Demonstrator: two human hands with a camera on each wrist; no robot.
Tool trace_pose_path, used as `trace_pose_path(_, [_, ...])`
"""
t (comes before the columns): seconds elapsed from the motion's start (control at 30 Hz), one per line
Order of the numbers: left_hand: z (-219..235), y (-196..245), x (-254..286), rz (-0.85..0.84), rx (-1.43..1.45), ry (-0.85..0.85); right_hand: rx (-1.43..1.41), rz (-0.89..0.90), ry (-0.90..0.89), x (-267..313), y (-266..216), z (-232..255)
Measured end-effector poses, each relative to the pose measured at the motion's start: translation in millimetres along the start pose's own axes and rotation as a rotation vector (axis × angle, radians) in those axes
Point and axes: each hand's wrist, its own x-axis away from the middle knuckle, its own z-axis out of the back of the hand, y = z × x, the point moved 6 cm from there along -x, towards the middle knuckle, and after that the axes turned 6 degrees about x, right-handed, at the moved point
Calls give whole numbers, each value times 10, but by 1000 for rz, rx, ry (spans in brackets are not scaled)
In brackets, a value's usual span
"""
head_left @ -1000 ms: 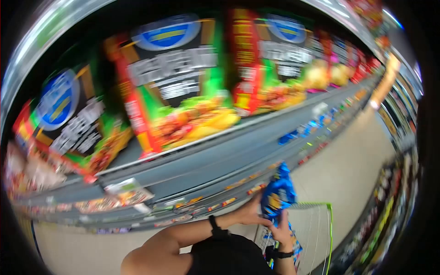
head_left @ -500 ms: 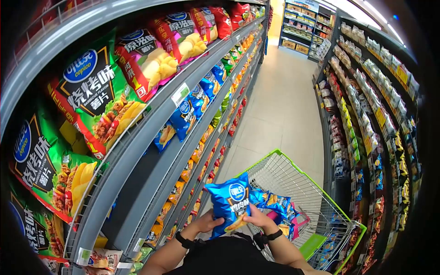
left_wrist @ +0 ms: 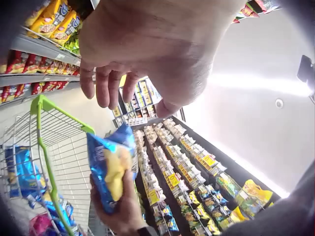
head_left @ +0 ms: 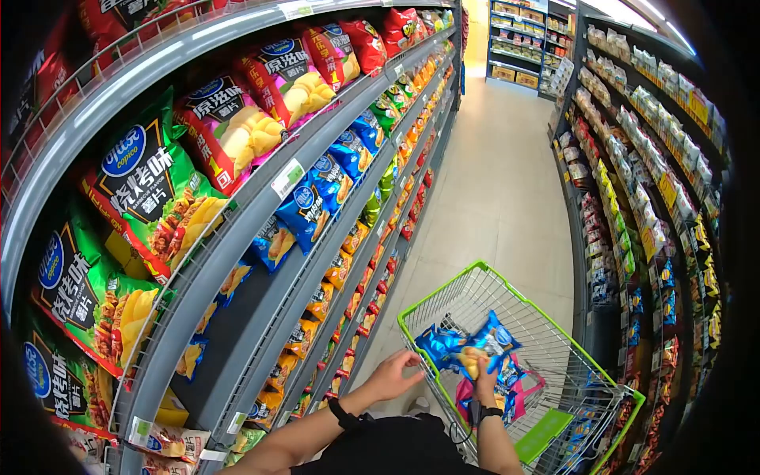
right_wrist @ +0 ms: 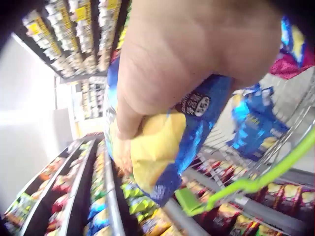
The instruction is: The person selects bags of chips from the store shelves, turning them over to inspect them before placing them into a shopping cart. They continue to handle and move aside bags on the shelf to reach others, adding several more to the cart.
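In the head view my right hand (head_left: 484, 383) grips a blue bag of potato chips (head_left: 499, 339) by its lower end, over the shopping cart (head_left: 440, 291). The right wrist view shows the thumb and fingers pressed into the bag (right_wrist: 157, 147), which has yellow chips printed on it. My left hand (head_left: 393, 377) holds nothing and hovers beside the cart's left rim, its fingers loosely bent, as the left wrist view also shows. More blue chip bags (head_left: 435, 343) lie in the cart, beside a pink item (head_left: 529, 389).
A tall shelf on the left holds green barbecue chip bags (head_left: 154, 190), blue chip bags (head_left: 305, 212) and orange bags (head_left: 321, 301). Another stocked shelf (head_left: 633, 186) lines the right side. Between them runs a tiled aisle (head_left: 495, 158). The cart has a green flap (head_left: 545, 435).
The blue chip bag, earlier held in both hands, has moved right over the cart in my right hand. My left hand has let go of it. The head view has swung from the shelf to the aisle.
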Motion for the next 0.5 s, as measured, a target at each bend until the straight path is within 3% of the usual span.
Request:
trace_pose_path(0.03, [-79,5,-9,-16,1,-62,-23,-16,149,-86,236,261])
trace_pose_path(0.1, [-208,13,-45,-53,2,-176,296,-45,374,-104,546,874])
trace_pose_path(0.17, [-236,143,-26,-77,-14,-214,465,-249,664,12,1055,1416])
trace_pose_path(0.23, [-241,200,-25,-111,-45,-230,258,-120,298,161,1088,1594])
trace_pose_path(0.3, [-211,146,-20,-81,-43,-170,340,-168,83,216,1228,1719])
trace_pose_path(0.37, [-173,137,-14,0,11,-106,34,-375,3,239,1531,1630])
trace_pose_path(0.4, [-168,100,-23,-4,3,-62,-109,-453,-314,216,1467,1345])
trace_pose_path(0.5, [-222,86,-64,84,5,-45,49,-1089,-288,335,1633,1166])
